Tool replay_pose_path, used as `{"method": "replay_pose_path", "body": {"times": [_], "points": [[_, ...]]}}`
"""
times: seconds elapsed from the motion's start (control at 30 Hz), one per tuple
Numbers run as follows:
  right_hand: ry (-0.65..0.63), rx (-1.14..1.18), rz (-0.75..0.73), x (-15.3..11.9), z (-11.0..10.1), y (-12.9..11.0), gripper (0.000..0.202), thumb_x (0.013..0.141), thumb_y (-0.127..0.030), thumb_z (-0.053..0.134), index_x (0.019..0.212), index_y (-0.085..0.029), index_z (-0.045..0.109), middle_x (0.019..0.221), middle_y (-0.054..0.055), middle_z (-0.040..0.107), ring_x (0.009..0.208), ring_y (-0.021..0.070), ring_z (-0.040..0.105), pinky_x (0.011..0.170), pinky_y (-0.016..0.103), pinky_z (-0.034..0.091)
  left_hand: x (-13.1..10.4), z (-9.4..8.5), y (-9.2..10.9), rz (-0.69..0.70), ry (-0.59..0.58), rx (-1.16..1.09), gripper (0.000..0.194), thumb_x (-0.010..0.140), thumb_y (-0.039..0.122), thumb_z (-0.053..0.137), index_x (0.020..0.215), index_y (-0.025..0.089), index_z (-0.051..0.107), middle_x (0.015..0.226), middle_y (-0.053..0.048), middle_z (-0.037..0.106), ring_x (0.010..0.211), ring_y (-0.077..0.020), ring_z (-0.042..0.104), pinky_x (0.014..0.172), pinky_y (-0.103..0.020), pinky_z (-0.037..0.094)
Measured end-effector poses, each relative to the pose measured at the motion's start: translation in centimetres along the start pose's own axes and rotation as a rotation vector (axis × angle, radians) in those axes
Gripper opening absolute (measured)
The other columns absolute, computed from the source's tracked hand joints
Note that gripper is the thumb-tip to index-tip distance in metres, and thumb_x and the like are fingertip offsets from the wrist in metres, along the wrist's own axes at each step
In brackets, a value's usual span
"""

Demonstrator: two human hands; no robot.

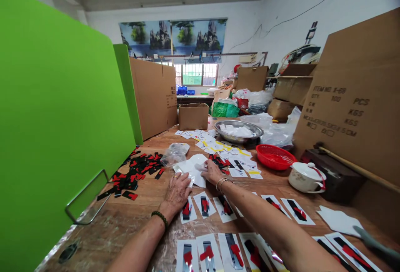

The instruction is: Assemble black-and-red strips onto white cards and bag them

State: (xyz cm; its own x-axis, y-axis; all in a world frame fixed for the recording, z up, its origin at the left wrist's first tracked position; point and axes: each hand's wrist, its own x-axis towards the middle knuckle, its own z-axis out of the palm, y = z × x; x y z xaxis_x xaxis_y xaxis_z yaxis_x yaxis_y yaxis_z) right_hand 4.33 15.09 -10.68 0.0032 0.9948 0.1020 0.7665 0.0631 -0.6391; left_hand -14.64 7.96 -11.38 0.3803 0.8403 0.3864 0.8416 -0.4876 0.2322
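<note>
My left hand [178, 188] lies with its fingers stretched over the near left edge of a loose pile of white cards [191, 164]. At the pile's right side, the bent fingers of my right hand [214, 173] are closed at a thin, pale, see-through piece, too unclear to name. Crumpled clear plastic [175, 153] lies just beyond the left hand. Below my hands, white cards carry black-and-red pieces, such as this card [204, 204] and another card [298, 212], in rows partly hidden by my right forearm. Several black-and-red pieces [221, 161] sit beyond my right hand.
A heap of black-and-red pieces [137, 170] lies left, beside a green panel [62, 118] and wire handle [87, 197]. Printed cards [218, 145] spread behind. A metal bowl [239, 138], red basket [275, 158], lidded white pot [304, 179] and large carton [353, 88] stand right.
</note>
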Motion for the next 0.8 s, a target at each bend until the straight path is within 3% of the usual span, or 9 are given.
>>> {"method": "replay_pose_path", "body": {"times": [0.1, 0.23, 0.33, 0.43, 0.5, 0.6, 0.7, 0.8], "points": [[0.046, 0.077, 0.048, 0.6, -0.2, 0.6, 0.018, 0.075, -0.012, 0.056, 0.090, -0.016, 0.064, 0.088, 0.006, 0.067, 0.091, 0.0203, 0.062, 0.075, 0.027, 0.042, 0.5, 0.5, -1.5, -0.022, -0.006, -0.009, 0.031, 0.084, 0.015, 0.057, 0.112, 0.020, 0.069, 0.132, -0.008, 0.062, 0.127, -0.0301, 0.046, 0.106, -0.049, 0.036], [0.111, 0.195, 0.109, 1.1, -2.0, 1.2, 0.009, 0.075, -0.015, 0.054, 0.069, -0.018, 0.059, 0.065, 0.000, 0.060, 0.070, 0.0161, 0.059, 0.060, 0.023, 0.040, 1.5, 0.2, -2.2, -0.026, 0.052, -0.063, 0.030, 0.079, 0.014, 0.061, 0.106, 0.022, 0.071, 0.127, -0.009, 0.066, 0.124, -0.0305, 0.050, 0.106, -0.051, 0.035], [0.135, 0.293, 0.127, 0.2, -4.0, 0.9, 0.011, 0.078, -0.021, 0.052, 0.069, -0.018, 0.057, 0.056, -0.003, 0.054, 0.056, 0.0132, 0.055, 0.051, 0.022, 0.038, 3.1, -1.0, -0.8, -0.072, 0.220, -0.153, 0.028, 0.073, 0.021, 0.068, 0.101, 0.023, 0.073, 0.123, -0.010, 0.067, 0.119, -0.0331, 0.053, 0.104, -0.053, 0.036], [0.121, 0.394, 0.087, -2.4, -6.2, -0.1, 0.015, 0.080, -0.031, 0.053, 0.073, -0.019, 0.058, 0.057, -0.004, 0.054, 0.050, 0.0109, 0.051, 0.047, 0.021, 0.037, 5.2, -2.7, 2.1, -0.138, 0.356, -0.418, 0.031, 0.075, 0.030, 0.067, 0.104, 0.021, 0.070, 0.115, -0.011, 0.069, 0.110, -0.0300, 0.059, 0.098, -0.048, 0.043], [0.083, 0.504, 0.012, -5.0, -7.6, -0.7, 0.018, 0.080, -0.035, 0.055, 0.074, -0.019, 0.058, 0.058, -0.004, 0.054, 0.050, 0.0101, 0.050, 0.048, 0.020, 0.037, 6.1, -3.7, 4.3, -0.208, 0.265, -0.687, 0.038, 0.072, 0.034, 0.067, 0.106, 0.018, 0.069, 0.105, -0.011, 0.072, 0.094, -0.0268, 0.065, 0.083, -0.041, 0.051], [0.094, 0.629, -0.110, -9.3, -9.4, -0.9, 0.018, 0.078, -0.034, 0.057, 0.070, -0.018, 0.057, 0.060, -0.004, 0.053, 0.055, 0.0097, 0.048, 0.053, 0.021, 0.039, 5.8, -4.8, 7.3, -0.197, -0.045, -0.961, 0.033, 0.074, 0.041, 0.064, 0.094, 0.015, 0.070, 0.084, -0.007, 0.074, 0.071, -0.0215, 0.066, 0.062, -0.031, 0.050], [0.141, 0.616, -0.145, -14.0, -10.8, 0.2, 0.012, 0.075, -0.028, 0.059, 0.069, -0.017, 0.059, 0.064, -0.004, 0.053, 0.061, 0.0100, 0.047, 0.059, 0.022, 0.039, 3.8, -5.7, 9.6, -0.047, -0.142, -0.859, 0.022, 0.074, 0.037, 0.064, 0.081, 0.017, 0.072, 0.074, -0.004, 0.073, 0.066, -0.0188, 0.064, 0.058, -0.026, 0.047], [0.089, 0.594, -0.111, -18.8, -11.8, 1.6, 0.013, 0.077, -0.027, 0.061, 0.070, -0.017, 0.062, 0.062, -0.004, 0.054, 0.061, 0.0100, 0.047, 0.059, 0.022, 0.037, 1.4, -6.7, 11.5, 0.118, -0.217, -0.743, 0.020, 0.079, 0.035, 0.061, 0.083, 0.021, 0.075, 0.074, -0.003, 0.073, 0.066, -0.0181, 0.065, 0.059, -0.025, 0.049]]}}
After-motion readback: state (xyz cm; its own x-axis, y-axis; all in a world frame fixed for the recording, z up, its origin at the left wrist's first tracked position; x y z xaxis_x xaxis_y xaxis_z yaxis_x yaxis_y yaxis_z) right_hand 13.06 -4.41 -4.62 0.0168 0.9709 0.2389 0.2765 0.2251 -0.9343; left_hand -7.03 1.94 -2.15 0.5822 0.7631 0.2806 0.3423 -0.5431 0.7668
